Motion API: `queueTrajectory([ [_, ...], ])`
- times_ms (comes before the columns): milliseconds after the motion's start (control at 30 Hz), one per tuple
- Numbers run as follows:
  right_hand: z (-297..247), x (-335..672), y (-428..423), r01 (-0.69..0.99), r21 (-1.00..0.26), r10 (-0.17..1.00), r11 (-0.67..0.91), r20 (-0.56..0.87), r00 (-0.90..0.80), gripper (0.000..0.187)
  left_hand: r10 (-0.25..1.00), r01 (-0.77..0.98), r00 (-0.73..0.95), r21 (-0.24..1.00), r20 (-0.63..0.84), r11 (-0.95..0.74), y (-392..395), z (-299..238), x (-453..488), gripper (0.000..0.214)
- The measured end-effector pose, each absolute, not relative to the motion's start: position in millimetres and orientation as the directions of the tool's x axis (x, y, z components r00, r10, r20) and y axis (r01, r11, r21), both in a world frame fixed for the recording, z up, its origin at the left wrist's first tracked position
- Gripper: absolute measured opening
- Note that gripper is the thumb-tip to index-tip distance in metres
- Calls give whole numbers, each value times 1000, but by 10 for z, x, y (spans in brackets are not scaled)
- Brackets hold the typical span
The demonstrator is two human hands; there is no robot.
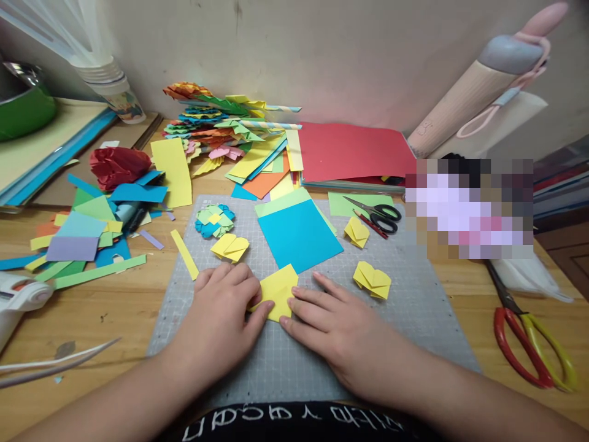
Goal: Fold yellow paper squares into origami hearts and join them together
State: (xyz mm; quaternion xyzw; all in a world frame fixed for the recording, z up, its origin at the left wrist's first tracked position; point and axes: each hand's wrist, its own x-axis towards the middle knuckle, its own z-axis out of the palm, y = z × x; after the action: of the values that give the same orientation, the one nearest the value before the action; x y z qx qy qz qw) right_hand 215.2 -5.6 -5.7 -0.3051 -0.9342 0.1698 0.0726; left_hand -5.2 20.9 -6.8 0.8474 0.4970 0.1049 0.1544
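A small folded yellow paper (277,288) lies on the grey cutting mat (294,362) between my hands. My left hand (221,319) presses its left edge, fingers curled and pinching the fold. My right hand (331,322) lies flat beside it, fingertips pressing the paper's lower right corner. Three folded yellow heart shapes lie on the mat: one (230,247) above my left hand, one (356,232) near the scissors, one (372,280) above my right hand. A blue square sheet (299,236) lies just behind the yellow paper.
A blue-green paper flower (214,220) and a yellow strip (184,253) lie at the mat's left. Coloured scraps (87,233) cover the left table. Black scissors (380,215), red-yellow scissors (529,337), a red sheet stack (354,150), folded paper pile (216,116), tweezers (55,362).
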Motion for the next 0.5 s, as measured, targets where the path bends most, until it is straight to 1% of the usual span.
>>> queueTrajectory([
  [200, -63, 2144, -62, 545, -364, 593, 755, 27, -804, 38, 877, 815, 481, 380, -20, -438, 234, -84, -43, 21],
  [400, -59, 2138, -60, 542, -357, 592, 761, 40, -805, 38, 875, 808, 484, 388, -8, -444, 245, -80, -41, 22],
  [500, -68, 2137, -55, 544, -356, 591, 760, 31, -806, 38, 876, 810, 481, 395, -26, -433, 250, -79, -42, 22],
])
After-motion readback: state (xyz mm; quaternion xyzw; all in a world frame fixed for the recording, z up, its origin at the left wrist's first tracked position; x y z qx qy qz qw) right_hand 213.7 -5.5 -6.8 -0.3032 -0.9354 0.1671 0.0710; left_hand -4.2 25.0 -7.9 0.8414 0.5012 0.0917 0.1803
